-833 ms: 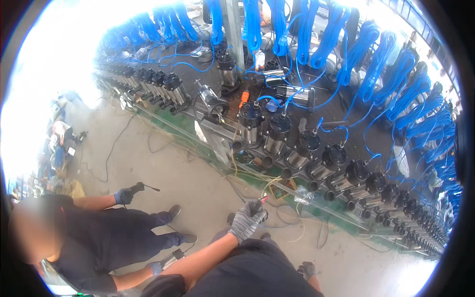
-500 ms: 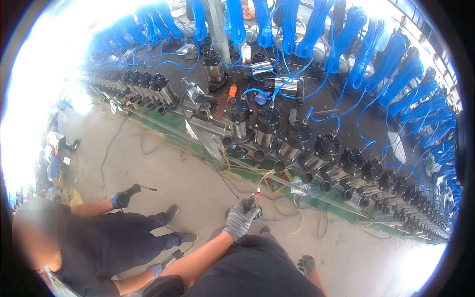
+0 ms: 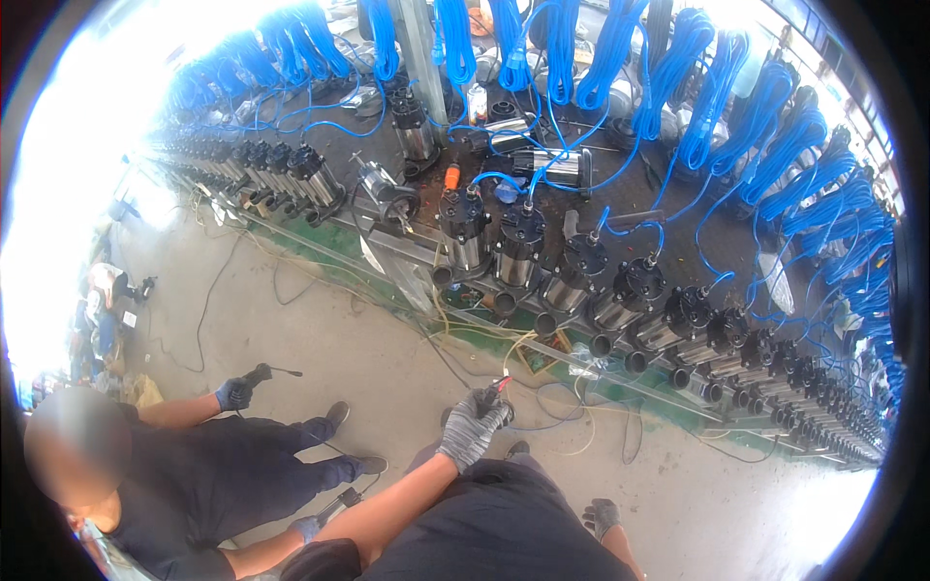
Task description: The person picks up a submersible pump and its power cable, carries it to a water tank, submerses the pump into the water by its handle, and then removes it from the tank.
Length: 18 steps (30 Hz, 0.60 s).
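Observation:
My left hand [image 3: 469,433], in a grey knit glove, is closed in front of my body around a small thing with a red part [image 3: 502,383] and a pale tip; its exact kind is hidden by the fingers. My right hand [image 3: 602,517], also gloved, hangs low at my right side, fingers somewhat apart and nothing visible in them. Beyond my left hand, a row of steel-and-black pumps [image 3: 521,247] stands along the bench edge, several with blue cables on top. One pump [image 3: 387,197] lies tilted near the bench edge.
To my left a co-worker [image 3: 194,474] holds a black-handled probe [image 3: 257,380] in one gloved hand and a dark device [image 3: 341,504] in the other. Coiled blue cables [image 3: 697,87] hang behind the bench. Loose cables [image 3: 572,416] trail on the floor. An orange-handled tool [image 3: 452,176] is on the bench.

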Each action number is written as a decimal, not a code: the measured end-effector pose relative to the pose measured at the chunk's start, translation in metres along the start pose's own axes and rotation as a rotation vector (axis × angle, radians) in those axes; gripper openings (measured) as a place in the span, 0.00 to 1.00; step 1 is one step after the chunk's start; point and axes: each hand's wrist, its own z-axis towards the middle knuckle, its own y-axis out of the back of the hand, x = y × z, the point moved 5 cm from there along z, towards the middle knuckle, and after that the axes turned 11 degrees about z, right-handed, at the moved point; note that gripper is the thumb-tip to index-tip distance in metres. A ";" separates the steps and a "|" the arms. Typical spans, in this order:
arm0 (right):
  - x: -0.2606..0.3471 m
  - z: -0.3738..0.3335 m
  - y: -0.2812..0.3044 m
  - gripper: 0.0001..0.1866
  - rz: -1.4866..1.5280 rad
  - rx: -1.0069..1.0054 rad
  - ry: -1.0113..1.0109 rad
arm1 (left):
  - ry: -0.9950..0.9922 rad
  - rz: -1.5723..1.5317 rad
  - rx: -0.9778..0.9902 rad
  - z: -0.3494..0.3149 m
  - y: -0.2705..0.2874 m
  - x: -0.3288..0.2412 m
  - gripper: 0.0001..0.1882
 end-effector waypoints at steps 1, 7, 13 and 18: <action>0.001 -0.001 -0.001 0.13 0.007 0.006 0.007 | 0.000 0.000 0.001 0.000 0.000 0.000 0.09; 0.004 -0.001 -0.004 0.14 0.006 0.003 0.022 | -0.007 0.000 -0.011 -0.005 -0.001 -0.018 0.10; 0.006 -0.004 -0.005 0.14 0.025 -0.003 0.020 | 0.003 -0.036 0.013 -0.005 0.001 -0.015 0.10; 0.008 -0.008 -0.005 0.14 0.015 0.024 0.058 | -0.009 0.011 -0.010 -0.005 0.002 -0.014 0.10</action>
